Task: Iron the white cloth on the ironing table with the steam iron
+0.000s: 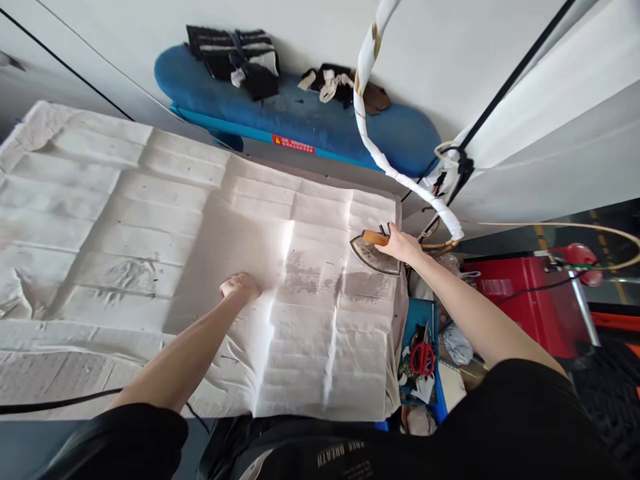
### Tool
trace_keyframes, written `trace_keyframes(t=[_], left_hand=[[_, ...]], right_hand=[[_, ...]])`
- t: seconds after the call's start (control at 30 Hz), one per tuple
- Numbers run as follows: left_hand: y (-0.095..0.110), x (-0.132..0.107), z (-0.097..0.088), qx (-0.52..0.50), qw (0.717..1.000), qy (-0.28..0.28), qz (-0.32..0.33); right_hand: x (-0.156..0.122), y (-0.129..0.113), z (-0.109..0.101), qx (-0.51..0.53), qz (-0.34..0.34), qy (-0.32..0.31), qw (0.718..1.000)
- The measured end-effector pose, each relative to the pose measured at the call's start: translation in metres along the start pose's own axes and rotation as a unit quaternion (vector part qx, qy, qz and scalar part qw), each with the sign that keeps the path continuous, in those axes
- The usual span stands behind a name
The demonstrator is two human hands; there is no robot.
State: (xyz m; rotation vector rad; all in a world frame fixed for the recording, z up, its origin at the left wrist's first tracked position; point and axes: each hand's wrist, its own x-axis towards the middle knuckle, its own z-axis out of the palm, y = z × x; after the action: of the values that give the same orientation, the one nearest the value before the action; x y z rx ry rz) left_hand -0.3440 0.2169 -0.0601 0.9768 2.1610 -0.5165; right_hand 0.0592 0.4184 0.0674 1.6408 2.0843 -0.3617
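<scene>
My right hand (400, 244) is wrapped round the orange-brown handle of an iron (375, 259). The iron's metal soleplate rests near the right end of a white, creased cloth (310, 347). Damp grey patches mark the cloth just left of the iron. Further left, my left hand (241, 285) presses on the cloth with its fingers curled in; whatever they hold, if anything, is hidden. A smooth, shadowed stretch of fabric lies around this hand, while fold lines cross the rest.
A white-wrapped hose (367, 127) hangs down by the iron. Behind the table stands a blue padded board (310, 113) with dark fabric bundles on it. Red-handled scissors (423, 359) lie in a cluttered blue tray at right, near a red box (530, 303).
</scene>
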Motion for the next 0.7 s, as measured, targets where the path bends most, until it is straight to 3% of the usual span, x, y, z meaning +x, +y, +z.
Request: trace_keyframes(t=[0.1, 0.33, 0.7], left_hand=[[0.008, -0.003, -0.002, 0.032, 0.999, -0.027, -0.027], [0.011, -0.011, -0.005, 0.071, 0.997, -0.017, -0.019], [0.001, -0.011, 0.003, 0.084, 0.996, 0.015, -0.006]], right_hand=[[0.000, 0.003, 0.008, -0.008, -0.025, 0.046, 0.999], [0.005, 0.003, 0.008, -0.004, -0.027, 0.018, 0.999], [0.011, 0.005, 0.008, 0.013, -0.018, 0.034, 0.999]])
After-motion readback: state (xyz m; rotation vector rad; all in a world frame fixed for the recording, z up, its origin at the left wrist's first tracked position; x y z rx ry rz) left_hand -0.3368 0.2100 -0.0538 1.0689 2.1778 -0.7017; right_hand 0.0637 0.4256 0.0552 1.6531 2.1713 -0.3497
